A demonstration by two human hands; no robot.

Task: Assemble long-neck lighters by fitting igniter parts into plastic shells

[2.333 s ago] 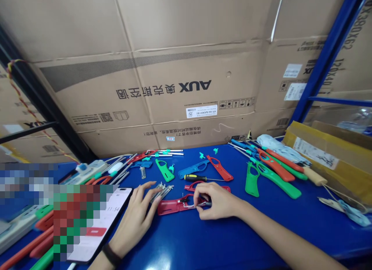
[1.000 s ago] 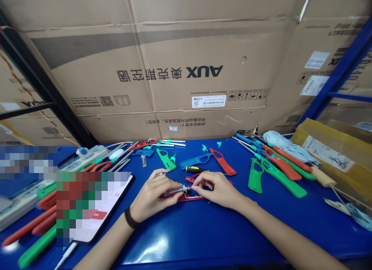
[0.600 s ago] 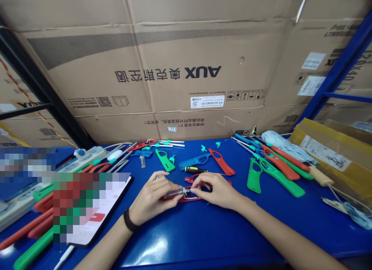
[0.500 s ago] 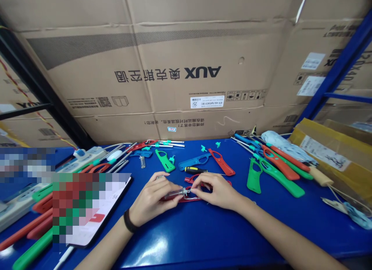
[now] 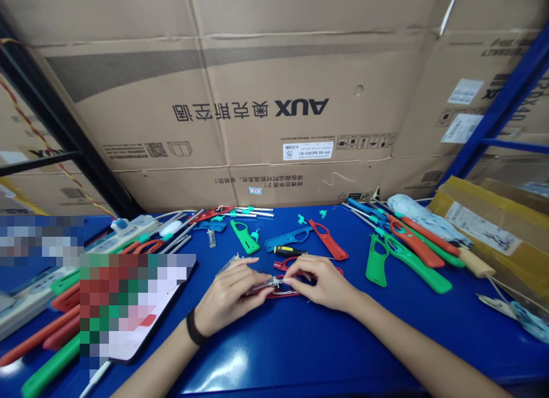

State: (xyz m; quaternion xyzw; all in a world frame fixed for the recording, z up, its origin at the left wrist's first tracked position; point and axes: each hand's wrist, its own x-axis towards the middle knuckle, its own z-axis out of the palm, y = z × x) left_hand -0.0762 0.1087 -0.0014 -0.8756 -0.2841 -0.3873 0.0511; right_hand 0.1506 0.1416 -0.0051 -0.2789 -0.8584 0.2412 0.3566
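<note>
My left hand (image 5: 226,295) is shut on a slim metal tube (image 5: 262,285), with a small metal piece (image 5: 227,265) showing past its fingers. My right hand (image 5: 321,282) pinches the tube's tip. Below both hands lies a red plastic lighter-handle half (image 5: 283,294) with a thin wire on it, partly hidden. Just beyond my right fingers is a second red handle piece (image 5: 283,265). A black-and-yellow screwdriver (image 5: 288,251) lies farther out, touching neither hand.
A blue work surface (image 5: 300,352) holds green, blue and red handle halves (image 5: 244,237) and teal clips. A phone (image 5: 150,323) with a blurred screen lies left, near a power strip (image 5: 128,232). Cardboard boxes (image 5: 257,100) stand behind; a yellow-taped box (image 5: 480,226) sits right.
My hands have come together over the red handle half, with the metal tube lifted between them. The bundle of metal parts no longer shows on the surface. My head view has shifted slightly.
</note>
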